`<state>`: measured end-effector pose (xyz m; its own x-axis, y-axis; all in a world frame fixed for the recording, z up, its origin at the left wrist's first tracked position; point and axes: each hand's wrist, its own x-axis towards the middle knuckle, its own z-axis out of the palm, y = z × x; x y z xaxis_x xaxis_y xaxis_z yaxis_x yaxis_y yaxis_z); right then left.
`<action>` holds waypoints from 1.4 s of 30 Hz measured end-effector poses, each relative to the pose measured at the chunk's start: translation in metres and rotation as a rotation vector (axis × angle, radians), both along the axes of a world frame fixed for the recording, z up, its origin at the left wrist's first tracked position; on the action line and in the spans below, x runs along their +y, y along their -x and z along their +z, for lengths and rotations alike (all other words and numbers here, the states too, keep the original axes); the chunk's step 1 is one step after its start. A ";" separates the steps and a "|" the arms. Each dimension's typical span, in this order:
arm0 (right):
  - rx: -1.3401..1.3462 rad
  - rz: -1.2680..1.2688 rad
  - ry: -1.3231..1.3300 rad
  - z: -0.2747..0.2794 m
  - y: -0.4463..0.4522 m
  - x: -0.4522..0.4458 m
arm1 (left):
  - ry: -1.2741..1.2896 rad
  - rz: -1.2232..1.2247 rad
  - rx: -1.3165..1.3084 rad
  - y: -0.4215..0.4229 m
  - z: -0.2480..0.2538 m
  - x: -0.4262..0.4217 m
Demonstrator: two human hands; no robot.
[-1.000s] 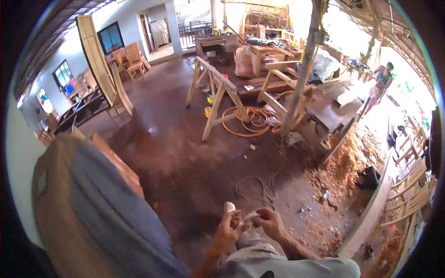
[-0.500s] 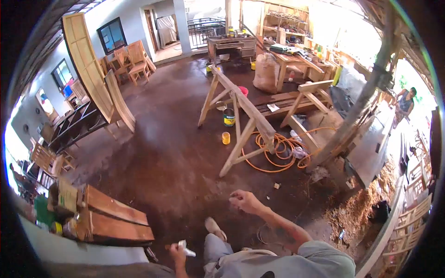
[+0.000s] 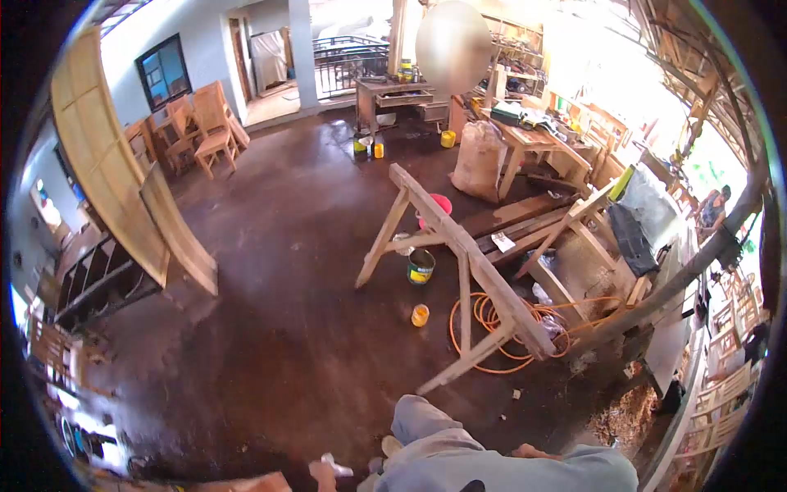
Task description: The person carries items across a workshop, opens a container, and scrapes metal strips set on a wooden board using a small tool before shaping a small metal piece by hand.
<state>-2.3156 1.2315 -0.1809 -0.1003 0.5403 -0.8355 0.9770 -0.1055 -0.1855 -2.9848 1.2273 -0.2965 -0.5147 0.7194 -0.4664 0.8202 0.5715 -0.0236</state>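
Note:
My left hand (image 3: 321,476) is low at the bottom edge, closed around a paintbrush (image 3: 338,467) whose pale end sticks out to the right. Its handle is hidden by my fingers. Only a strip of my right hand (image 3: 531,452) shows beside my grey shirt, and its fingers are hidden. Ahead of my knee (image 3: 422,418) stands a wooden sawhorse (image 3: 467,254). A dark green paint can (image 3: 420,269) and a small yellow can (image 3: 420,316) are on the floor to its left.
An orange hose (image 3: 496,367) lies coiled by the sawhorse's right leg. A wooden post (image 3: 680,283) leans at the right. Tall wooden panels (image 3: 106,156) stand at the left, near wooden chairs (image 3: 213,135). A full sack (image 3: 479,160) stands by a workbench (image 3: 533,139). Another person (image 3: 711,209) is far right.
My view has moved forward, so the sawhorse and cans look nearer. My right hand has dropped from in front of me to my side. My left hand still holds the paintbrush.

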 end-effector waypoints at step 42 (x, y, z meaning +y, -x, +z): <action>0.112 -1.089 0.162 -0.133 0.447 1.093 | -0.657 -0.227 -0.541 0.281 0.097 1.595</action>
